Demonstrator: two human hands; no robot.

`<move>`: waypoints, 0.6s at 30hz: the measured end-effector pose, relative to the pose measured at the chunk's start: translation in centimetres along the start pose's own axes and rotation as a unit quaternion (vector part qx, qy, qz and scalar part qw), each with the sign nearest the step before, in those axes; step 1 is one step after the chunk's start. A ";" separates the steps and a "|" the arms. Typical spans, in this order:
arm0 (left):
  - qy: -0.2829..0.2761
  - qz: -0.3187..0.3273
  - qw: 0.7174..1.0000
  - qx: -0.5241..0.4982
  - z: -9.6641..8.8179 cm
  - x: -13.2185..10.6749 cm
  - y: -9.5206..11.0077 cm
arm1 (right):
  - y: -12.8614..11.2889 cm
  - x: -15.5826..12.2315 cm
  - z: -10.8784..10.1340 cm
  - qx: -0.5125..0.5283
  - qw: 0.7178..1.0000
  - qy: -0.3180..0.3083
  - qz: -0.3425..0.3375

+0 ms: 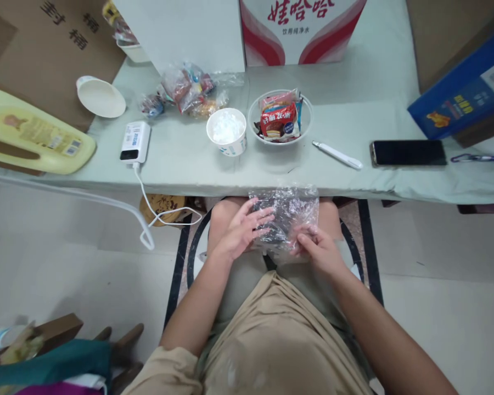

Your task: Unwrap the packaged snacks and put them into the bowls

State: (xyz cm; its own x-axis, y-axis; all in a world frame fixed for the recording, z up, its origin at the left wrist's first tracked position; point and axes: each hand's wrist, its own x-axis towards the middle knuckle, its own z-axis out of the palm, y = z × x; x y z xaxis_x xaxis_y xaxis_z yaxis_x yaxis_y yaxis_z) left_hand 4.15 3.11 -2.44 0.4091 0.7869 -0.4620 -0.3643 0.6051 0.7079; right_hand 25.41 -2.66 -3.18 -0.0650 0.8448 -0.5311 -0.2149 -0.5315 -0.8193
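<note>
A crumpled clear plastic bag [290, 211] lies on my lap, just below the table's front edge. My left hand [243, 229] rests on its left side with fingers stretched out flat across the plastic. My right hand [316, 246] pinches the bag's lower right part, fingers pressed together on the film. Something dark shows through the plastic; I cannot make out what it is.
On the pale green table [354, 181]: a clear bowl [255, 112] of wrapped snacks, a white paper cup [226, 131], a white pen [337, 155], a black phone [408, 153], a power bank [135, 142] with a dangling cable, a snack bag [185, 90], an empty bowl [101, 97], a yellow bottle [28, 137].
</note>
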 end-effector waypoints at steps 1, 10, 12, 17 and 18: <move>0.001 -0.031 0.999 -0.010 -0.1 -0.1 -0.6 | 0.1 0.1 0.1 0.003 1.000 0.019 0.003; -0.028 -0.098 0.976 0.193 -0.4 1.4 -2.5 | 1.6 1.7 -0.2 0.022 0.999 0.036 0.007; -0.043 -0.092 0.970 0.219 -0.2 1.8 -1.7 | 1.8 1.9 -0.4 0.030 0.999 0.019 -0.024; -0.131 -0.060 0.974 0.173 0.8 -0.8 0.9 | -0.2 -1.1 -1.1 -0.014 0.983 -0.035 -0.179; -0.152 -0.052 0.974 0.162 1.0 -1.8 1.4 | -0.9 -2.2 -1.4 -0.036 0.972 -0.061 -0.225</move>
State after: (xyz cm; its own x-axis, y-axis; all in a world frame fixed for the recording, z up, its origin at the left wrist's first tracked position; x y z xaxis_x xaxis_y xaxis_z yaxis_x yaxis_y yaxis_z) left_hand 3.73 2.47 -0.11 0.6759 0.6214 -0.3962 -0.0443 0.5709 0.8199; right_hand 27.10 -4.13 -1.54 -0.0959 0.9913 -0.0905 -0.1803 -0.1067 -0.9778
